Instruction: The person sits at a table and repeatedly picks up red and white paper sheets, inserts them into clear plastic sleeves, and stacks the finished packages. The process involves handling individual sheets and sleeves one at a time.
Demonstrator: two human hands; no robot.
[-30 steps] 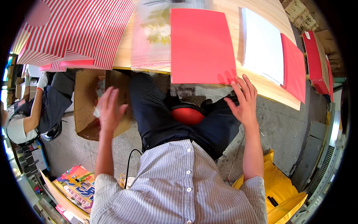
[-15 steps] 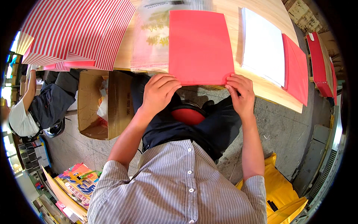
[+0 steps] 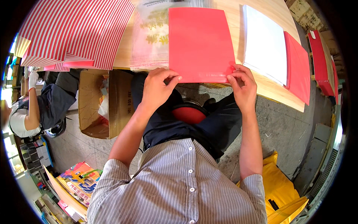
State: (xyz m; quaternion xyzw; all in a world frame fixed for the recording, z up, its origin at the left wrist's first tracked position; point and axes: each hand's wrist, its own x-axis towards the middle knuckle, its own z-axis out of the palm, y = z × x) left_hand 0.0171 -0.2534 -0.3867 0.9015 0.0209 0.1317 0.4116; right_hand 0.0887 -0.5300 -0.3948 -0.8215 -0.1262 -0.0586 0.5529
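Observation:
A flat red sheet lies in front of me, its near edge at the table's edge. Along that edge runs a glossy strip that looks like clear film around it. My left hand has its thumb and fingers closed at the near left corner. At the near right corner, my right hand pinches the edge between thumb and bent fingers. Just left of the sheet, partly under it, is a pile of clear plastic bags with yellow print.
Tall piles of red-and-white layered sheets stand at the left. White sheets and red sheets lie on the wooden table. An open cardboard box stands below, near a co-worker's gloved hand. A yellow bag lies lower right.
My right fingers have shifted slightly up and curled more at the corner. The left fingers are drawn back, baring more of the edge, where the glossy strip now shows. The co-worker's arm moved.

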